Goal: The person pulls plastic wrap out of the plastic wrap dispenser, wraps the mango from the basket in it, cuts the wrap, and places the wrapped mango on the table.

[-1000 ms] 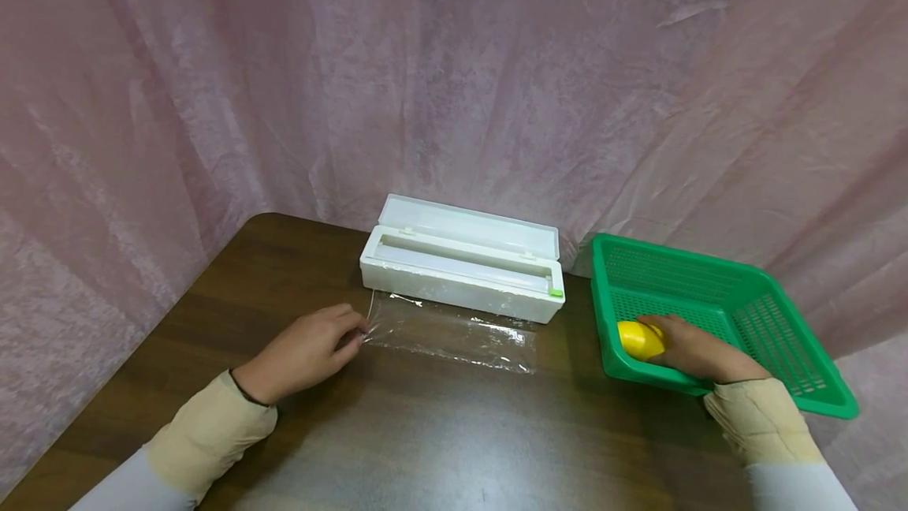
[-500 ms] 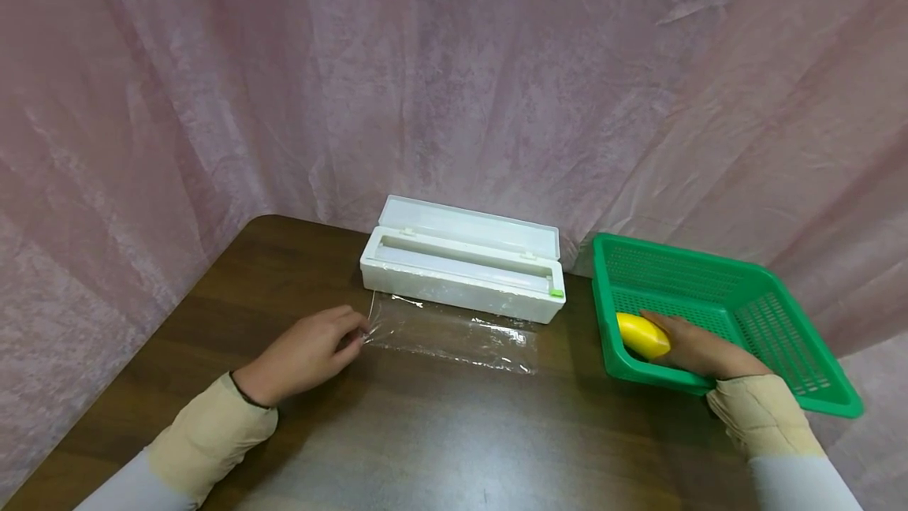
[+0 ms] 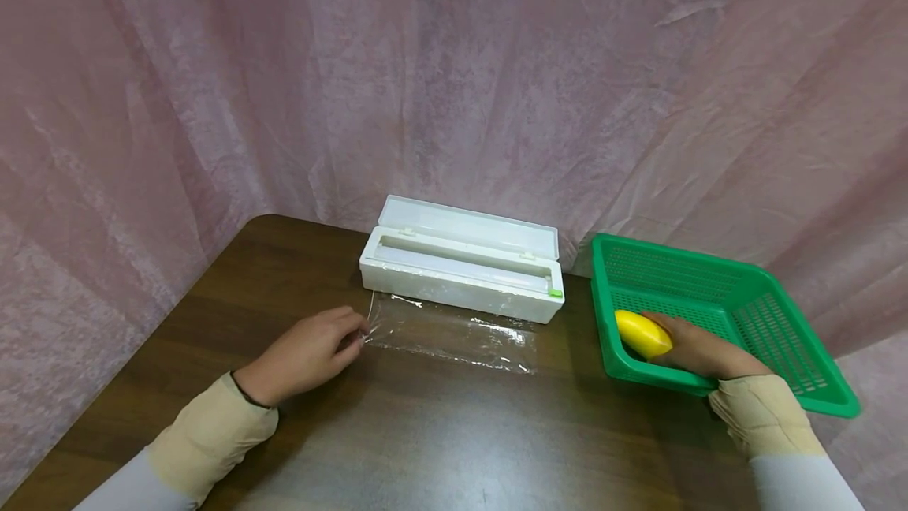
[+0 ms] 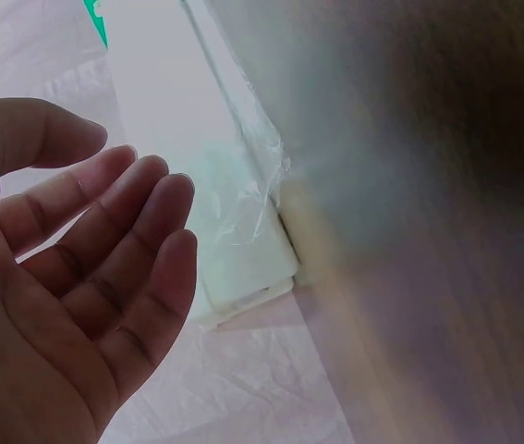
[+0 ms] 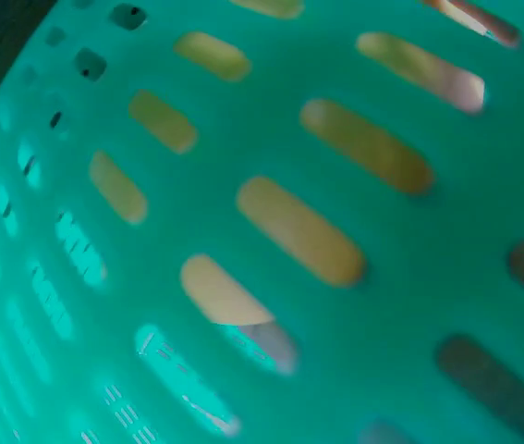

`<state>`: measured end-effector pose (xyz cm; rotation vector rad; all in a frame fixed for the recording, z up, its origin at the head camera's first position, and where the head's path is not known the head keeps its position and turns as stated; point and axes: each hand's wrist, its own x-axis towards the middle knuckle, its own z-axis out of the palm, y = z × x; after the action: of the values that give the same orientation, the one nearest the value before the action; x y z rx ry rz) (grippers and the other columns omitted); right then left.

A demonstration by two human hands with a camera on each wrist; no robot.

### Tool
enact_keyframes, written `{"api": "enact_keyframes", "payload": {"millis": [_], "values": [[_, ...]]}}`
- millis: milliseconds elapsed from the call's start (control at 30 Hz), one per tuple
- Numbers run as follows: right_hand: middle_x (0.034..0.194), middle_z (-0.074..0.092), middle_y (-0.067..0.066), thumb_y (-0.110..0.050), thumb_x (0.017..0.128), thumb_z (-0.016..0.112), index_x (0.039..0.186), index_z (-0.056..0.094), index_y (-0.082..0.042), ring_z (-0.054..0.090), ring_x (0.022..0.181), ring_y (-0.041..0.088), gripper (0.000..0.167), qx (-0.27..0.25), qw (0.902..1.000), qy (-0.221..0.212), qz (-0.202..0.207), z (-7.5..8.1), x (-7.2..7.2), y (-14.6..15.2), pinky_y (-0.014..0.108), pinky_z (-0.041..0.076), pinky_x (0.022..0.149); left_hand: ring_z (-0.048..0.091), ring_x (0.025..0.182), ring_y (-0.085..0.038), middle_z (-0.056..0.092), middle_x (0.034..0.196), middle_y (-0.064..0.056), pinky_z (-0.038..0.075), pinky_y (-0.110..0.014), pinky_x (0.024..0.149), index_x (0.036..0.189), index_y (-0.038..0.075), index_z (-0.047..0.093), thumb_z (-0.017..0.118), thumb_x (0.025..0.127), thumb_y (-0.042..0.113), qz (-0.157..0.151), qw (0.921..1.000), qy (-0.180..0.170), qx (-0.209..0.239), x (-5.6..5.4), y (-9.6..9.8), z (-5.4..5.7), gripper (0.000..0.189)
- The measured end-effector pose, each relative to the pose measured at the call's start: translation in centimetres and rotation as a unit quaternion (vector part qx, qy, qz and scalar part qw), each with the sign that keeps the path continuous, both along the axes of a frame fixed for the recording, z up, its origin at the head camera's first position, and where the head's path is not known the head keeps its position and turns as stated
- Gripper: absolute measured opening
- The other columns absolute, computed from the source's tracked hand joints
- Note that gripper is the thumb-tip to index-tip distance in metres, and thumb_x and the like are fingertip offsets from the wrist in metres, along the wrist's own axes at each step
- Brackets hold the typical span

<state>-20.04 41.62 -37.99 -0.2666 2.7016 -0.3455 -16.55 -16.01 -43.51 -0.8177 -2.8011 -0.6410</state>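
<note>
A: Where to look for the yellow fruit (image 3: 642,335)?

B: At four o'clock from the middle of the head view, inside the green basket (image 3: 776,330), near the nine o'clock wall.

A: And the right hand (image 3: 698,347)?

B: In over the basket's six o'clock rim, at the fruit's three o'clock side. Fingers clamped on the fruit, partly hidden behind it. Mostly slotted green plastic in the right wrist view, so no help there.

A: How best to lift?

B: Firm up the hold first: glossy skin, probably slippery. Then straight up, well clear of the rim, before any swing.

A: Left hand (image 3: 301,357)?

B: At eight o'clock in the head view, at the nine o'clock end of the clear film (image 3: 454,333). Loosely curled in the left wrist view, with a small gap at the thumb; can't tell whether pinching the corner or merely touching.

A: Anything to watch?

B: Thin film, likely quick to pucker. Best to steady lightly on the bench (image 3: 426,448), without tugging away from the white box (image 3: 464,294) at twelve o'clock.
</note>
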Motion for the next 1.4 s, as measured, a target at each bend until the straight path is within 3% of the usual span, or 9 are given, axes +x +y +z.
{"api": "enact_keyframes", "payload": {"millis": [367,700,1067,1400], "values": [[0.123,0.059,0.022,-0.030,0.090,0.073,0.155,0.026,0.004,0.053,0.090,0.024,0.087,-0.038,0.9988,0.021,-0.025,0.1,0.5,0.6,0.038,0.045,0.076,0.049,0.075,-0.002,0.056,0.086,0.011,0.044,-0.023,0.067,0.103,0.011,0.070,0.069,0.093,0.013,0.000,1.0000,0.002,0.007,-0.1,0.0,0.2,0.011],[0.110,0.058,0.011,-0.027,0.094,0.067,0.154,0.029,0.002,0.049,0.083,0.019,0.076,-0.064,0.9964,0.051,-0.019,0.0,0.7,0.6,0.035,0.040,0.072,0.050,0.075,-0.003,0.057,0.087,0.010,0.046,-0.024,0.068,0.105,0.010,0.071,0.069,0.093,0.013,0.000,1.0000,0.001,0.002,-0.3,-0.1,0.3,0.013],[0.119,0.056,0.020,-0.030,0.096,0.067,0.154,0.028,0.003,0.048,0.084,0.021,0.078,-0.067,0.9934,0.090,-0.025,0.6,1.3,0.5,0.035,0.040,0.071,0.050,0.074,-0.003,0.058,0.087,0.010,0.045,-0.023,0.066,0.104,0.010,0.071,0.067,0.093,0.013,-0.003,1.0000,0.002,0.009,-0.4,0.3,0.1,0.011],[0.115,0.055,0.016,-0.030,0.096,0.067,0.156,0.029,-0.002,0.048,0.083,0.021,0.076,-0.083,0.9887,0.124,-0.014,0.4,1.8,0.0,0.034,0.040,0.069,0.048,0.072,-0.001,0.055,0.085,0.010,0.042,-0.021,0.064,0.102,0.011,0.070,0.068,0.094,0.014,-0.012,0.9999,-0.007,0.010,-0.2,0.1,0.0,0.009]]}}
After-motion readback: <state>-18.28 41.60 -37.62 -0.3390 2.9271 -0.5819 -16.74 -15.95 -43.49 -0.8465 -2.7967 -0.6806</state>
